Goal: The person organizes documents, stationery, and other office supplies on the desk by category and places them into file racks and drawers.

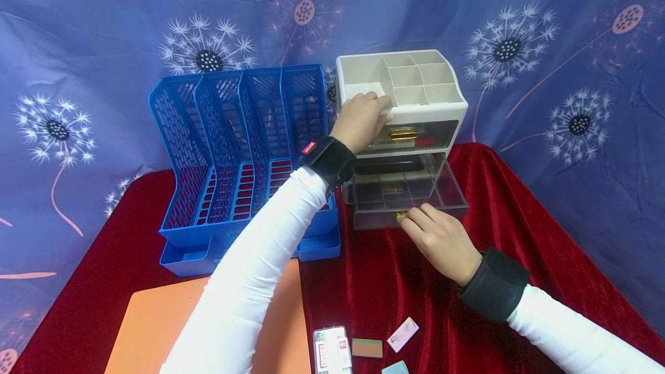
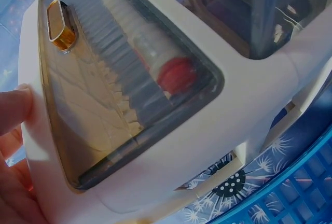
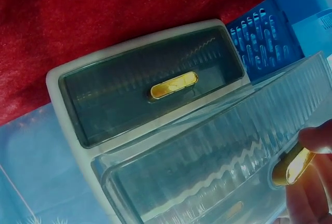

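Note:
A white desktop organizer [image 1: 428,112] stands at the back right, with small compartments on top and clear drawers below. My left hand [image 1: 361,120] grips its top front rim, beside the shut upper drawer [image 2: 78,115]. A red-ended item [image 2: 176,76] shows through that drawer's front. Below, a clear drawer [image 1: 374,220] is pulled out, and my right hand [image 1: 439,241] pinches its gold handle [image 3: 298,167]. Dividers show inside it. In the right wrist view, another drawer [image 3: 114,94] with a gold handle is shut.
Left of the organizer stands a blue file rack [image 1: 223,232]. An orange board [image 1: 156,316] lies in front of it. Near the front edge are a clear-and-white case [image 1: 332,351], a striped block [image 1: 367,348], a pink-and-white eraser-like piece [image 1: 402,335] and a pale blue piece [image 1: 396,368] on red cloth [image 1: 358,287].

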Available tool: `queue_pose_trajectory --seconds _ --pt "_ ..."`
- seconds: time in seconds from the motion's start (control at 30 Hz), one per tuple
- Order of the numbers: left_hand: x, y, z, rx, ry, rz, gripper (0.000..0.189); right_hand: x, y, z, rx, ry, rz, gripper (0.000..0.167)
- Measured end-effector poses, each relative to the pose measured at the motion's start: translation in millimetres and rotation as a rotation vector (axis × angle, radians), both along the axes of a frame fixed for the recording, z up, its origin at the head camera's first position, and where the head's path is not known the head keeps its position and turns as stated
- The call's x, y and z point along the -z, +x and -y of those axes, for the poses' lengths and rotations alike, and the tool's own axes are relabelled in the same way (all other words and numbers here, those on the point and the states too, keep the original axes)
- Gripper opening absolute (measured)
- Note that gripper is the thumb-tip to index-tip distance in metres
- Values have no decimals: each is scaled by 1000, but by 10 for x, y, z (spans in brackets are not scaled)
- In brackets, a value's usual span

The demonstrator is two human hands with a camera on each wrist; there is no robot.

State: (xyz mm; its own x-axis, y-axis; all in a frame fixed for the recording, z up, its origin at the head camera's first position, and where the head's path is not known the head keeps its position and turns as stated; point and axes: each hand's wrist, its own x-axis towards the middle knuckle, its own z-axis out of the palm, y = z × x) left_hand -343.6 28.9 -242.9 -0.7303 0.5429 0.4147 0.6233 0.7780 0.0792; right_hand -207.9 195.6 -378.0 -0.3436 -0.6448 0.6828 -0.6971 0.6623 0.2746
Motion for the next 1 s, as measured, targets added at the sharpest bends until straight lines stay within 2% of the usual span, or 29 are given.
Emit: queue_pose_trajectory --seconds 0.33,0.57,0.7,0.73,0.87,0.93,1.0 --pt "1 29 13 3 8 -11 27 37 -18 -15 -22 -31 11 14" --pt "14 1 3 1 6 -10 27 -34 45 24 -21 -55 47 14" --pt "33 -22 0 2 5 -10 26 -63 137 83 -68 -60 98 29" --pt "33 -21 1 1 3 -11 26 -60 162 97 -93 -50 123 34" --pt "32 -22 2 -1 -2 -11 26 -13 256 136 -286 47 347 7" --pt "27 -17 2 -4 -8 -10 26 31 302 149 -387 120 498 13" --pt "23 -17 1 -5 -14 -8 26 78 348 152 -452 197 662 21"
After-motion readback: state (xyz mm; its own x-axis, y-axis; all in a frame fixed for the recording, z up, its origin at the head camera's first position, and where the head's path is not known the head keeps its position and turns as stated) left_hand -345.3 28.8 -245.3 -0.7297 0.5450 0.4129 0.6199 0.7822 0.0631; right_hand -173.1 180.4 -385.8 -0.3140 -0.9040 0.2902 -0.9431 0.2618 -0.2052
